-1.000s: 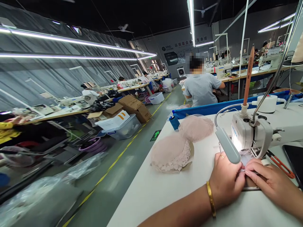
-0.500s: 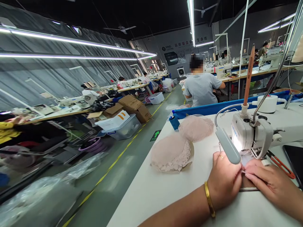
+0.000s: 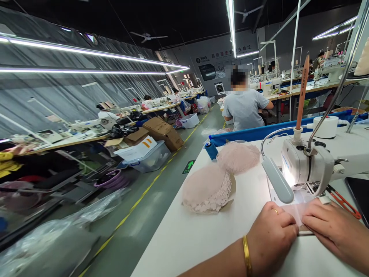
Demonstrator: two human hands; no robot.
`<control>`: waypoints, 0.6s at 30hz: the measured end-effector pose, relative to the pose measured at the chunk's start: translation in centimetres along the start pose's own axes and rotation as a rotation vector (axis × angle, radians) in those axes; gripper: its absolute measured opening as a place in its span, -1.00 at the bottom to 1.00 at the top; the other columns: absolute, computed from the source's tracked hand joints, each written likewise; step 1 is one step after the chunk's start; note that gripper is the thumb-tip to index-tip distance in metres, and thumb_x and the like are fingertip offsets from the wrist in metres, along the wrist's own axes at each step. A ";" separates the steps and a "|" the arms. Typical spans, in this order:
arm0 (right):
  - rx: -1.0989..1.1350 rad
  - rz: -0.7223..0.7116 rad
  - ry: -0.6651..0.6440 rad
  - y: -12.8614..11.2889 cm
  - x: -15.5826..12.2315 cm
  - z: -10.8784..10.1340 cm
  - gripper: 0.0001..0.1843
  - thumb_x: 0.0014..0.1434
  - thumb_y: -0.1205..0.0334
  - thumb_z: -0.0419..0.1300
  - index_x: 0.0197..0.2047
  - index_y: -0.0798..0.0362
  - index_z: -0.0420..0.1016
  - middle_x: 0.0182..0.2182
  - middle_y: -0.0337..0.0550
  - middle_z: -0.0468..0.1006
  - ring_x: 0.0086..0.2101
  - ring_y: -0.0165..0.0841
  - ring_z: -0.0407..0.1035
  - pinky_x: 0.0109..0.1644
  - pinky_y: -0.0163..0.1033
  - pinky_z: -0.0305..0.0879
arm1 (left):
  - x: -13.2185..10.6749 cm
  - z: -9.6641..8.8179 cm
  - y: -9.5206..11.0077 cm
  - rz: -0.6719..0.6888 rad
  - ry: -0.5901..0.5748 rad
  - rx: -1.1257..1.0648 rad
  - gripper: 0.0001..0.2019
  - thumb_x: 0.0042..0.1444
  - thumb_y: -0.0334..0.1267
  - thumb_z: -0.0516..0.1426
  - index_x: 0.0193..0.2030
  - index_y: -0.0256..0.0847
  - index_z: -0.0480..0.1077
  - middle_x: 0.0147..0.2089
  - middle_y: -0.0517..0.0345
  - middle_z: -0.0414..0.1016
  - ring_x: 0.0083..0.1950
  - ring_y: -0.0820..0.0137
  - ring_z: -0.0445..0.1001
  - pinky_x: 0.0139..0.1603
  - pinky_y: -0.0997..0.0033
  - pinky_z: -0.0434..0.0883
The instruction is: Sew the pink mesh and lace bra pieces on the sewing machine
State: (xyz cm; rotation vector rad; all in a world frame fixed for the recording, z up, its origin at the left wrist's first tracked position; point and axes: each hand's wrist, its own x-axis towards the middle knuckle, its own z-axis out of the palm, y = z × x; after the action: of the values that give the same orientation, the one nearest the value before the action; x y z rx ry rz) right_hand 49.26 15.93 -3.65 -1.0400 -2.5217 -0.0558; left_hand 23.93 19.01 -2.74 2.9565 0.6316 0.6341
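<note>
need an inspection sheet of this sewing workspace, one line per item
Surface: white table, in front of the person.
Job's things: pale sheer fabric at the sewing machine; two pink piles to its left.
Clutter: blue thread spool beside the far pile; orange-handled tool and dark flat device at right.
Hands: left hand and right hand touch the fabric; exact grip partly hidden.
Cables: metal gooseneck reaches the grey lamp.
Surroundings: seated co-worker ahead; cardboard boxes beside the yellow floor line.

Sewing workshop — rows of machines [image 3: 267, 87]
</note>
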 end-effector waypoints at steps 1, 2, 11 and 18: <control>-0.008 0.007 0.003 0.1 0.0 0.1 -0.72 0.35 0.45 0.09 -0.12 -0.10 0.55 -0.21 -0.17 0.65 -0.28 -0.20 0.47 -0.22 -0.16 0.28 | 0.1 0.1 -0.1 -0.004 0.011 0.002 -0.92 0.36 -0.40 0.15 -0.13 -0.20 0.49 -0.19 0.14 0.63 -0.18 0.31 0.52 -0.06 0.18 0.32; -0.018 0.010 0.009 0.1 0.1 0.1 -0.72 0.35 0.44 0.09 -0.13 -0.10 0.55 -0.20 -0.17 0.66 -0.27 -0.20 0.48 -0.22 -0.15 0.29 | 0.1 0.1 -0.1 -0.010 0.016 0.004 -0.91 0.37 -0.39 0.14 -0.13 -0.20 0.49 -0.19 0.12 0.63 -0.18 0.30 0.52 -0.06 0.18 0.32; -0.083 0.087 0.063 0.8 0.4 1.5 -0.63 0.38 0.45 -0.02 -0.12 -0.06 0.59 -0.03 -0.07 0.70 -0.28 -0.22 0.52 -0.21 -0.14 0.42 | 0.8 1.0 -1.0 -0.065 0.020 -0.023 -0.89 0.34 -0.43 0.12 -0.18 -0.22 0.47 -0.16 0.03 0.63 -0.15 0.27 0.56 -0.06 0.21 0.42; -0.151 0.237 0.095 1.5 0.0 3.6 -0.56 0.38 0.43 -0.03 -0.01 -0.07 0.66 -0.13 -0.01 0.70 -0.19 -0.12 0.57 -0.09 -0.02 0.47 | 1.4 1.5 -1.9 -0.100 0.055 0.003 -0.89 0.34 -0.44 0.14 -0.18 -0.21 0.50 -0.12 0.05 0.66 -0.08 0.25 0.58 0.01 0.23 0.47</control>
State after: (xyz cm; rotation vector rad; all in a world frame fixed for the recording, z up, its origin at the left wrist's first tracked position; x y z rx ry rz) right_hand 48.96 17.68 -7.08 -1.3561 -2.3211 -0.2244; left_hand 24.95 21.32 -3.83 2.8972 0.7806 0.7083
